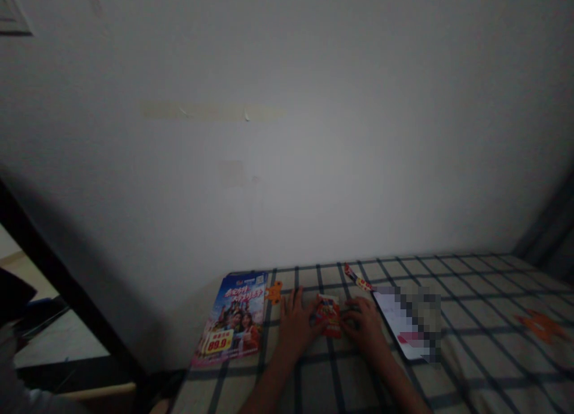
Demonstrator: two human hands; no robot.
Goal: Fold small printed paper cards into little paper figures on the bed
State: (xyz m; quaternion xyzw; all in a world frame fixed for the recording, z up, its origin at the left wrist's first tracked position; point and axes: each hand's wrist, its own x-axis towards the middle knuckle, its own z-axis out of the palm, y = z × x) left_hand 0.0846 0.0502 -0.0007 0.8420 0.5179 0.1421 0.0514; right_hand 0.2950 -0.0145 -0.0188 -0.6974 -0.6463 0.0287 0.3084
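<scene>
A small red printed packet (329,316) lies on the checked cloth between my two hands. My left hand (296,319) rests on the cloth at its left, fingers spread, with the thumb at the packet's lower left edge. On the other side my right hand (362,321) has its fingers curled, thumb and forefinger tips closed at the packet's right edge. Dim light blurs the print on the packet. Beyond my left fingertips sits an orange star-shaped piece (274,292).
Glossy leaflets (235,318) lie at the left edge. Right of my hands are a tablet-like white panel (394,318), partly pixelated, and a narrow red-yellow wrapper strip (359,279). Another orange piece (542,326) lies far right. A pale wall (314,163) rises behind the checked cloth (314,390).
</scene>
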